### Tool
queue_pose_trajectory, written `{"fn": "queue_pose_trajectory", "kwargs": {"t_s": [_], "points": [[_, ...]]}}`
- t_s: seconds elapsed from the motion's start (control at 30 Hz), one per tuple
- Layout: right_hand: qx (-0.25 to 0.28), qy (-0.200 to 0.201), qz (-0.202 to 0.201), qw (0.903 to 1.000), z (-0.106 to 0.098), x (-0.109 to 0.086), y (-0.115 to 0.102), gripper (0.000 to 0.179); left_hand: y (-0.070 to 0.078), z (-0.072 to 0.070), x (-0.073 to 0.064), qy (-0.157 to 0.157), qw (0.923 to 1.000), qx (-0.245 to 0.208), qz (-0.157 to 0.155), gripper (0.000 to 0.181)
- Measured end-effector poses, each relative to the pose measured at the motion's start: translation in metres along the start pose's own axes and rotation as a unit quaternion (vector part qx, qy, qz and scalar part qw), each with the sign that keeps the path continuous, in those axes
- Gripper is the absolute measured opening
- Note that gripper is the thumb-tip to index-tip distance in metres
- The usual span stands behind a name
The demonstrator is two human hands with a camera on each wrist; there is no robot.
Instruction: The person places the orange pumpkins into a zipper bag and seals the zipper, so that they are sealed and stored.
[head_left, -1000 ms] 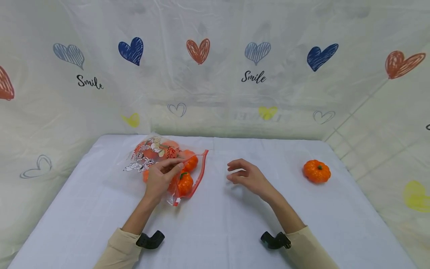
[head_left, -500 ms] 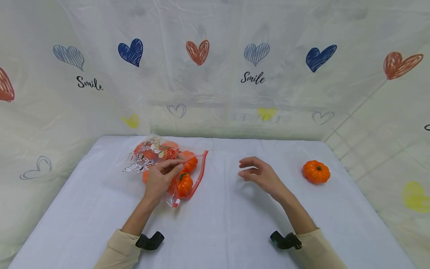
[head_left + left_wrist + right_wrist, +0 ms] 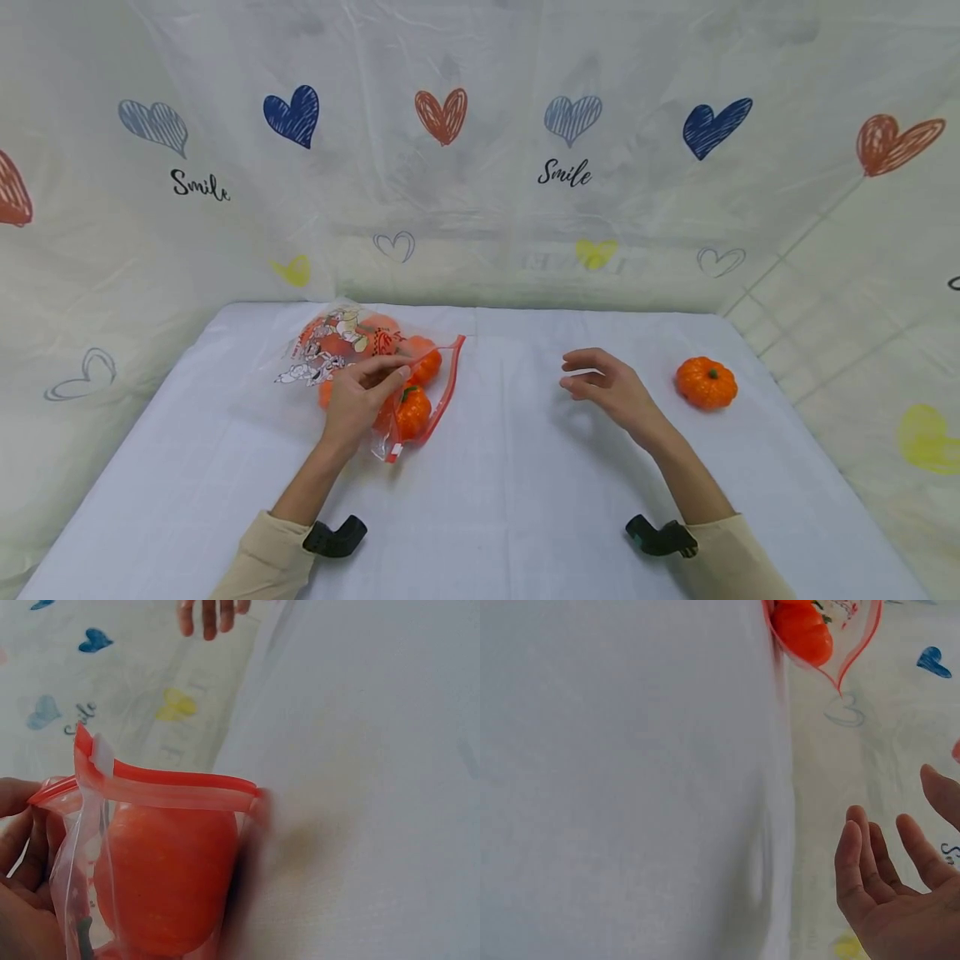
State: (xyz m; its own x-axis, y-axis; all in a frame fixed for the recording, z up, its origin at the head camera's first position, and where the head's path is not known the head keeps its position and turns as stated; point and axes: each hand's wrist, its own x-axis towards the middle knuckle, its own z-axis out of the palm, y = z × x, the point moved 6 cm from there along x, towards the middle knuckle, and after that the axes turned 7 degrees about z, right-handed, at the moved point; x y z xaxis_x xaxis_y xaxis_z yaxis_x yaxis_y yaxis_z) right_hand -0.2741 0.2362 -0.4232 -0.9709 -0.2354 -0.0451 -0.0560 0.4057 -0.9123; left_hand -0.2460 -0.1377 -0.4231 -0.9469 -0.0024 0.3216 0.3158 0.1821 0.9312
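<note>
On the left of the table lies a clear zip bag [image 3: 327, 343] with cartoon prints and a red zip edge, its mouth spread apart toward the right. Several small orange pumpkins are inside, one pumpkin [image 3: 412, 412] close to the mouth. My left hand [image 3: 356, 404] pinches the upper edge of the mouth between thumb and fingers; the left wrist view shows this red edge [image 3: 56, 791] in the grip. My right hand [image 3: 611, 396] is above the table, fingers loosely bent and holding nothing. It is between the bag and a lone orange pumpkin [image 3: 707, 383] on the right.
A white cloth covers the table [image 3: 480, 517]. Behind it hangs a pale curtain [image 3: 495, 200] printed with hearts and the word Smile. Each wrist carries a black camera mount, such as the left mount [image 3: 335, 537].
My right hand has moved rightward, away from the bag and nearer the lone pumpkin. The left hand and the bag have stayed in place.
</note>
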Motion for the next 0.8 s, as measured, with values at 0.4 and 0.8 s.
{"fn": "queue_pose_trajectory", "kwargs": {"t_s": [0.4,0.8], "points": [[-0.011,0.019,0.020,0.9996,-0.023,-0.006,0.012,0.046,-0.002,0.000,0.001,-0.001,1.0000,0.000,-0.005,0.025],[-0.028,0.036,0.036,0.9983,-0.047,-0.014,0.018,0.049,-0.001,0.000,0.001,0.002,0.9999,-0.011,-0.006,0.025]]}}
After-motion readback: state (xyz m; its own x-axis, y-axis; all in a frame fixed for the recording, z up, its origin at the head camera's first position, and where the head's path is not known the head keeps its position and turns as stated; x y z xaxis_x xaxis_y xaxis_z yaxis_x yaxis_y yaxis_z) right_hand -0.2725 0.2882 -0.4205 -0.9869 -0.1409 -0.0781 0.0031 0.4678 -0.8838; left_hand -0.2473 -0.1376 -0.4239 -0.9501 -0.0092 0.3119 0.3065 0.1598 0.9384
